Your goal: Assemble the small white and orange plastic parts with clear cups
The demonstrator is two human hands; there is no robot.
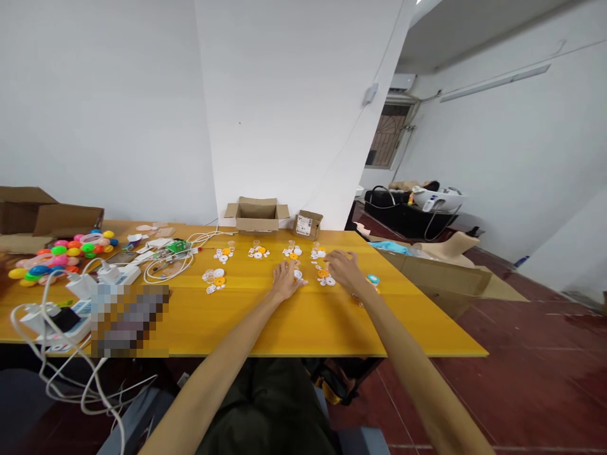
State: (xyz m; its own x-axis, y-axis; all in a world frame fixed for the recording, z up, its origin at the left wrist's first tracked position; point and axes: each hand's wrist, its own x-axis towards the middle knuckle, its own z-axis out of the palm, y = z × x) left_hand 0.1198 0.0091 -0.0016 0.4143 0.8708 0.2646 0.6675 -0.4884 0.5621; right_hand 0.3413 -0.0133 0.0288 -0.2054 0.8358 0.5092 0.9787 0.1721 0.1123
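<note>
My left hand (286,281) is low over the table, thumb and fingers apart, by a small white round piece (298,274). Its palm hides part of whatever lies beneath. To its right, my right hand (347,270) is held with bent, parted fingers beside a pile of white discs (329,282) and an orange disc (323,273). I see nothing gripped in it. Similar small piles, with an orange ring (220,281) and white discs (219,273) in one, lie in rows. A teal-rimmed round piece (373,279) is partly hidden by my right forearm.
An open cardboard box (257,224) and a smaller box (308,225) stand at the yellow table's (190,328) back. Left are colourful balls (59,260), a power strip (124,276) and tangled white cables (168,273). A large carton (427,284) stands right of the table.
</note>
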